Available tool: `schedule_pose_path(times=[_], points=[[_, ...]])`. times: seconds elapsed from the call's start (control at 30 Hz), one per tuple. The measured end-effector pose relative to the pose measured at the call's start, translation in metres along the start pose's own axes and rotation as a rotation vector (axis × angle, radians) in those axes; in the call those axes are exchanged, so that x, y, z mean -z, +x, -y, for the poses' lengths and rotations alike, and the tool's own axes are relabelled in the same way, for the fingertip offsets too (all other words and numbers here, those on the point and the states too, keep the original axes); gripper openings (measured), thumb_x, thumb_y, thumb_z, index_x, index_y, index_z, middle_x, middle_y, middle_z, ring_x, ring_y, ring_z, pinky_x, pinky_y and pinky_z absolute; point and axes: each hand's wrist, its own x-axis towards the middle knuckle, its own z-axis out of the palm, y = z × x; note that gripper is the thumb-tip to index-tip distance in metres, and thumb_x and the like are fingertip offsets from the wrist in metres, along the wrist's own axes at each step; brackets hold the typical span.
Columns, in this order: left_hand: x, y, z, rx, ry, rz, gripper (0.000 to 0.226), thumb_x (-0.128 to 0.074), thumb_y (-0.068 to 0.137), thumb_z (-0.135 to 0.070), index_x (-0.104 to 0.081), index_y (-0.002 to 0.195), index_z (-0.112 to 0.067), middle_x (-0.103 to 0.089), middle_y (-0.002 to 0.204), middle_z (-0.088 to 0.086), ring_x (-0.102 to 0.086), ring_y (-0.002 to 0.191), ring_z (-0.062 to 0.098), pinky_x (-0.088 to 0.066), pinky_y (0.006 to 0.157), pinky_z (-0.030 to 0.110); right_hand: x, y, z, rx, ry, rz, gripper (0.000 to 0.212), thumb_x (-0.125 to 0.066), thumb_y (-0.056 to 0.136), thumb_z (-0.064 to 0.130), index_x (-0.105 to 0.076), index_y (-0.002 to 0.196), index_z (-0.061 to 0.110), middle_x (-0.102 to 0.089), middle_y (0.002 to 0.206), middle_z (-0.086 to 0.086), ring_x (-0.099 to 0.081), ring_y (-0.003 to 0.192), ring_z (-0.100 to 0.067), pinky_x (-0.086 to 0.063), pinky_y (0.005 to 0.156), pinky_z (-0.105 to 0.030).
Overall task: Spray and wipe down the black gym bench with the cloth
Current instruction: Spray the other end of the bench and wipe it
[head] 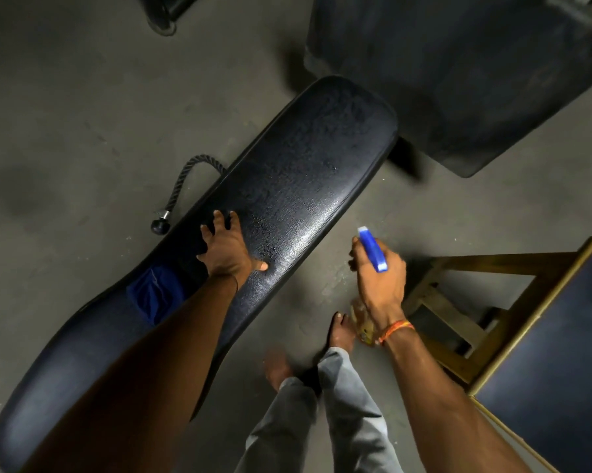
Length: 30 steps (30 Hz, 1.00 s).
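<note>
A grey concrete floor (82,97) is seen from above, with broad open room to the left of and beyond the black gym bench (304,172), whose long padded top runs diagonally from lower left to upper right and is speckled with fine droplets along its middle. Its far rounded end lies near the corner of a large dark mat (458,80) at upper right, the two being apart by a narrow strip of floor. At the right edge a wooden-framed stool (540,343) with a dark top is set close to the standing person, leaving only a tight corridor between it and the bench's near long edge. A blue cloth (154,297) is laid on the bench surface near its left long edge, just beside the left forearm. A black rope handle (181,186) is curled on the floor against the bench's left edge. The left hand (224,249) is pressed flat on the pad, fingers spread and holding nothing. The right hand (378,278) is closed around a blue-headed spray bottle (373,249), held over the floor just off the bench's right edge, nozzle towards the pad.
</note>
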Motion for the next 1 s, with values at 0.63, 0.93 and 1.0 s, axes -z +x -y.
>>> schedule_pose_path(times=[0.63, 0.93, 1.0], points=[[-0.004, 0.006, 0.001, -0.013, 0.042, -0.043, 0.142, -0.095, 0.058, -0.049, -0.007, 0.165, -0.022, -0.001, 0.172, 0.011, -0.007, 0.157, 0.043, -0.043, 0.109, 0.069, -0.012, 0.057, 0.059, 0.044, -0.003, -0.004, 0.034, -0.060, 0.091, 0.047, -0.071, 0.084, 0.015, -0.074, 0.073, -0.006, -0.072, 0.075, -0.026, -0.053, 0.072, -0.036], [-0.001, 0.005, 0.001, -0.020, 0.033, -0.041, 0.140, -0.096, 0.058, -0.047, -0.009, 0.165, -0.022, -0.002, 0.172, 0.010, -0.008, 0.157, 0.045, -0.044, 0.105, 0.072, 0.011, 0.066, 0.037, -0.113, 0.032, -0.178, 0.034, -0.062, 0.097, 0.043, -0.064, 0.072, 0.019, -0.072, 0.069, 0.006, -0.074, 0.080, -0.026, -0.060, 0.084, -0.049], [-0.001, 0.004, 0.001, -0.021, 0.028, -0.037, 0.140, -0.096, 0.059, -0.047, -0.009, 0.165, -0.022, -0.002, 0.172, 0.010, -0.008, 0.156, 0.045, -0.044, 0.105, 0.072, 0.012, 0.053, 0.031, -0.094, 0.011, -0.144, 0.036, -0.064, 0.098, 0.040, -0.064, 0.071, 0.017, -0.072, 0.068, 0.002, -0.074, 0.077, -0.027, -0.060, 0.081, -0.046]])
